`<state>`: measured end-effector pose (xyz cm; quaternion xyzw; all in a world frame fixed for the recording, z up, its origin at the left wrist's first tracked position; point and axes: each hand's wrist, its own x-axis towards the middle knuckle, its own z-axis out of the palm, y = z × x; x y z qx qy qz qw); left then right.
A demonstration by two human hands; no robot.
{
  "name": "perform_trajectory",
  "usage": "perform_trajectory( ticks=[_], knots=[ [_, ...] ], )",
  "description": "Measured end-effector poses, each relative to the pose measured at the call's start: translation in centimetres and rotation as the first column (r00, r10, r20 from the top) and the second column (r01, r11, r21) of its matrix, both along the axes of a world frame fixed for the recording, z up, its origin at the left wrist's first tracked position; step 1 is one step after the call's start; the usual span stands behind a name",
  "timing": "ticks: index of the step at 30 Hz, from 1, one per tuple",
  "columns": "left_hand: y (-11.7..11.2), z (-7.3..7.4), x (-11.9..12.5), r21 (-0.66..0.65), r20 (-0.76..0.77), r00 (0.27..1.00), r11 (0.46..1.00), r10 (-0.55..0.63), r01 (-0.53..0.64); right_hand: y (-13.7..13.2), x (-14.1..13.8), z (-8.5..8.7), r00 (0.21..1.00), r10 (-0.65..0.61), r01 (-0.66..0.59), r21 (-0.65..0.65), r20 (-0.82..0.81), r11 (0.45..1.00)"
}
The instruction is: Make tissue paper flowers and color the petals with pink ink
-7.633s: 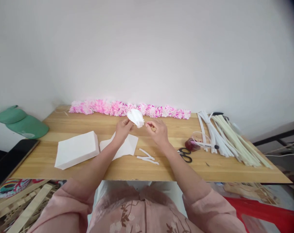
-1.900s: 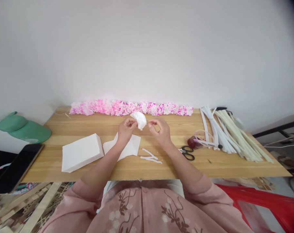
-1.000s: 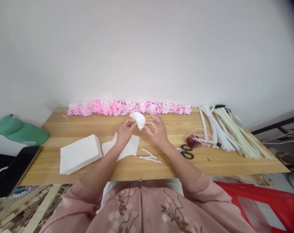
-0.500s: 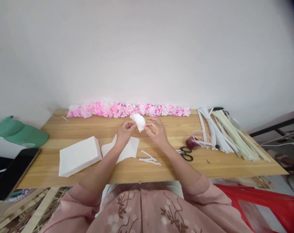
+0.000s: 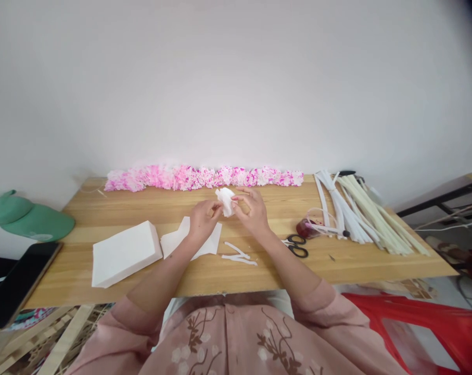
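Note:
A small bunch of white tissue paper (image 5: 226, 200), pleated and ruffled, is held up over the middle of the table between my two hands. My right hand (image 5: 254, 212) pinches its right side with thumb and forefinger, the other fingers held loosely away. The thumb and forefinger of my left hand (image 5: 204, 217) are pinched together at the lower left edge of the tissue. Beneath my left wrist lie flat white sheets (image 5: 208, 245), partly covered by the arm. Thin white strips (image 5: 239, 256) lie on the wood between my forearms.
A row of pink-and-white paper flowers (image 5: 204, 177) runs along the wall. Left are a white paper stack (image 5: 124, 255), a phone (image 5: 25, 281) and a green cap (image 5: 36, 219). Right are black-handled scissors (image 5: 297, 246), a dark red jar (image 5: 308, 227) and bundled white strips (image 5: 348, 213).
The tissue has turned from a smooth fan shape to a more ruffled one and shifted slightly right. My left fingers have moved down and right along its edge. The view has tilted slightly.

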<state>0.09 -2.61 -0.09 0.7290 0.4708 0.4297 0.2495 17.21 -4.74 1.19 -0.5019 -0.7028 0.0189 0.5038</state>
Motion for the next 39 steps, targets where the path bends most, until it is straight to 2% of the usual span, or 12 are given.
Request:
perform_trajectory(
  ticks=[5,8,10,14,16,18,21,23,28,32,35,39],
  knots=[
    [-0.2,-0.2,0.0,0.106,-0.084,0.996,0.994,-0.004,0.013,0.0,0.0,0.1,0.999,-0.003,0.002,-0.020,-0.052,1.000],
    [-0.3,-0.1,0.0,0.106,-0.079,0.997,0.994,-0.002,0.010,0.1,0.1,0.0,0.991,-0.014,0.006,-0.068,-0.132,0.998],
    [-0.4,0.1,0.0,0.059,-0.031,1.000,0.998,0.003,-0.001,0.2,0.2,-0.1,0.980,-0.026,0.006,-0.100,-0.199,0.995],
    [-0.3,0.4,0.1,-0.137,0.164,0.986,0.990,0.042,-0.019,0.5,0.4,-0.2,0.952,-0.004,-0.047,-0.160,-0.307,0.986],
    [-0.1,0.4,0.1,-0.189,0.230,0.969,0.981,0.086,-0.042,0.4,0.4,-0.1,0.953,0.010,-0.055,-0.140,-0.304,0.989],
    [0.1,0.3,0.0,-0.187,0.238,0.965,0.980,0.107,-0.063,0.2,0.3,0.1,0.968,0.020,-0.038,-0.069,-0.252,0.997],
    [0.2,-0.1,-0.1,-0.102,0.129,0.988,0.992,0.085,-0.072,-0.2,0.1,0.4,0.991,0.049,-0.042,0.060,-0.127,0.997],
    [0.2,-0.3,-0.1,0.010,0.008,0.998,0.998,0.064,-0.064,-0.3,-0.1,0.4,0.997,0.056,-0.051,0.097,-0.046,0.994],
    [0.0,-0.9,0.1,0.306,-0.215,0.974,0.952,0.071,-0.002,-0.2,-0.3,0.0,1.000,-0.013,0.011,0.061,0.028,0.998],
    [0.0,-1.1,0.2,0.391,-0.274,0.961,0.917,0.040,0.073,0.0,-0.2,-0.2,0.998,-0.056,0.055,-0.006,-0.024,0.998],
    [-0.2,-1.0,0.4,0.360,-0.248,0.968,0.931,0.036,0.058,0.4,-0.1,-0.6,0.987,-0.052,0.037,-0.101,-0.150,0.994],
    [-0.6,-0.3,0.4,0.141,-0.117,0.993,0.990,0.012,0.005,0.9,0.4,-1.3,0.929,-0.040,-0.062,-0.262,-0.367,0.963]
  ],
)
